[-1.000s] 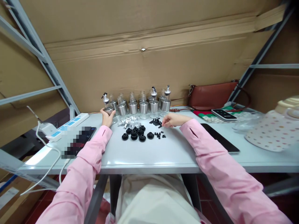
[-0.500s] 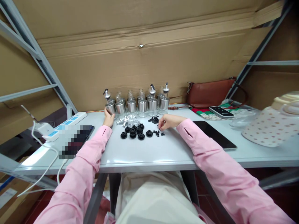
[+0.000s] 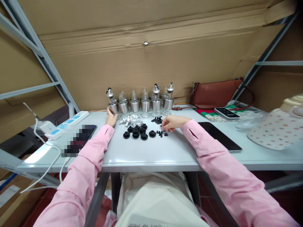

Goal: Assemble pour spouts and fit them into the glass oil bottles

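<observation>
My left hand [image 3: 111, 118] is closed round the lower part of the leftmost bottle [image 3: 113, 108], a glass oil bottle with a metal band and a pour spout on top. My right hand [image 3: 169, 123] is in a pinch low over the table, beside small black plastic pieces [image 3: 161, 133]; whatever its fingertips hold is too small to make out. Several black ribbed stoppers [image 3: 135, 133] lie in a group between my hands. Behind them sit silvery spout parts [image 3: 130, 120] in a loose pile, and flat black pieces [image 3: 157, 120] lie to their right.
More banded glass bottles [image 3: 145, 105] stand in rows against the cardboard [image 3: 118, 69]. A power strip [image 3: 68, 125] and a phone [image 3: 80, 140] are at left. On the right are a black tablet [image 3: 220, 136], a brown bag [image 3: 216, 94], a white device [image 3: 226, 113] and a dotted jug [image 3: 274, 129].
The view has shifted slightly. Both hands stay at the same places, the left at the bottle and the right pinching by the small black pieces.
</observation>
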A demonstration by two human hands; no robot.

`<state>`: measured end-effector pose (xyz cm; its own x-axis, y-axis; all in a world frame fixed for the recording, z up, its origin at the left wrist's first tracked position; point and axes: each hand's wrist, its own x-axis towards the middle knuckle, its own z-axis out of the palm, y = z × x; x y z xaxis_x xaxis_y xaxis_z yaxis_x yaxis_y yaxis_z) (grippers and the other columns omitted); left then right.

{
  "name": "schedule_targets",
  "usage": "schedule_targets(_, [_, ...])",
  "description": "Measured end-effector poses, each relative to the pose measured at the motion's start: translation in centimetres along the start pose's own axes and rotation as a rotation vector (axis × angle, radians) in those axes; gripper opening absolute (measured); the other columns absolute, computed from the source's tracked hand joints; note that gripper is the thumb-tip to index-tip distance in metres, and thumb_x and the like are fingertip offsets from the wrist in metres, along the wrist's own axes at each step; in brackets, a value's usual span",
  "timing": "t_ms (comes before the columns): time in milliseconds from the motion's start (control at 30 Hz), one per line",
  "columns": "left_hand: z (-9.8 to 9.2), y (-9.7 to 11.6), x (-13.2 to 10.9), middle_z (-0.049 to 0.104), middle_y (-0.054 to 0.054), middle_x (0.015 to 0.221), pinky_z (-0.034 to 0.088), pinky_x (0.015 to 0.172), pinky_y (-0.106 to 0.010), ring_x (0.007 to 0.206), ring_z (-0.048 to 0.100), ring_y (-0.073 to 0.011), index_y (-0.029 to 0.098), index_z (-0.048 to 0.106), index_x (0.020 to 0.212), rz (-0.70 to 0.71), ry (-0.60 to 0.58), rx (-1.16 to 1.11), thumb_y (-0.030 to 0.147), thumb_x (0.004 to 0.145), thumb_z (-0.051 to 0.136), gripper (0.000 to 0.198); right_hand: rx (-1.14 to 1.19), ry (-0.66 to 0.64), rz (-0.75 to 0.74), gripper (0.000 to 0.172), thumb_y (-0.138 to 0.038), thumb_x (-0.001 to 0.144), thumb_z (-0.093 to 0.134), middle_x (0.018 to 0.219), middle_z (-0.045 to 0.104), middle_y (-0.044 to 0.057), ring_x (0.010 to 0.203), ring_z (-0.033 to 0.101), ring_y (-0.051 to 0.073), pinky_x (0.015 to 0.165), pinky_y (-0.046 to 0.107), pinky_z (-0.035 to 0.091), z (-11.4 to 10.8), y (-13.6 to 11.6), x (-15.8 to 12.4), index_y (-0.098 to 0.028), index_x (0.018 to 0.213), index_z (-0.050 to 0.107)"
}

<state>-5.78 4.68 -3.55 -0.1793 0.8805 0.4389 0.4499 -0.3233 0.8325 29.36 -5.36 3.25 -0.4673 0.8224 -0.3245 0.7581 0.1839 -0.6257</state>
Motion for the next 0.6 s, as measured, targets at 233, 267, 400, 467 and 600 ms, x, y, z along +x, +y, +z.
schedule_targets(233, [0.16,0.19,-0.15,0.013,-0.019,0.146,0.007,0.114,-0.038,0.137,0.013,-0.0260,0.010,0.011,0.138,-0.014,0.017,-0.018,0.013,0.062,0.061,0.090,-0.113,0.088,-0.196,0.038,-0.045,0.058,0.067,0.061,0.060,0.000,0.054,0.047,0.009,0.055,0.022,0.036,-0.38,0.00,0.26,-0.012,0.078,0.069])
schedule_targets(267, [0.16,0.29,-0.20,0.014,-0.020,0.146,0.007,0.114,-0.038,0.137,0.013,-0.0262,0.008,0.011,0.138,-0.014,0.018,-0.010,0.013,0.062,0.061,0.090,-0.120,0.085,-0.249,0.036,-0.042,0.058,0.066,0.062,0.061,0.000,0.055,0.048,0.009,0.057,0.022,0.036,-0.39,-0.03,0.32,-0.012,0.078,0.070])
schedule_targets(400, [0.09,0.67,-0.39,0.014,-0.023,0.145,0.009,0.114,-0.037,0.137,0.014,-0.0271,0.002,0.009,0.137,-0.007,-0.003,0.045,0.013,0.063,0.060,0.091,-0.109,-0.016,-0.321,0.029,-0.033,0.063,0.062,0.076,0.067,0.005,0.066,0.055,0.012,0.065,0.023,0.041,-0.30,-0.13,0.41,-0.012,0.080,0.072])
schedule_targets(467, [0.05,0.73,-0.42,0.014,-0.023,0.145,0.009,0.114,-0.037,0.137,0.015,-0.0270,0.002,0.009,0.138,-0.011,-0.008,0.054,0.014,0.063,0.060,0.091,-0.099,-0.044,-0.311,0.029,-0.031,0.064,0.060,0.081,0.069,0.006,0.071,0.058,0.013,0.069,0.023,0.043,-0.24,-0.13,0.39,-0.012,0.082,0.073])
schedule_targets(600, [0.06,0.64,-0.39,0.013,-0.021,0.146,0.008,0.114,-0.038,0.137,0.014,-0.0267,0.007,0.010,0.137,-0.021,0.003,0.018,0.015,0.063,0.061,0.091,-0.101,-0.054,-0.289,0.031,-0.030,0.063,0.061,0.085,0.070,0.007,0.073,0.060,0.015,0.070,0.023,0.044,-0.28,-0.13,0.28,-0.013,0.086,0.073])
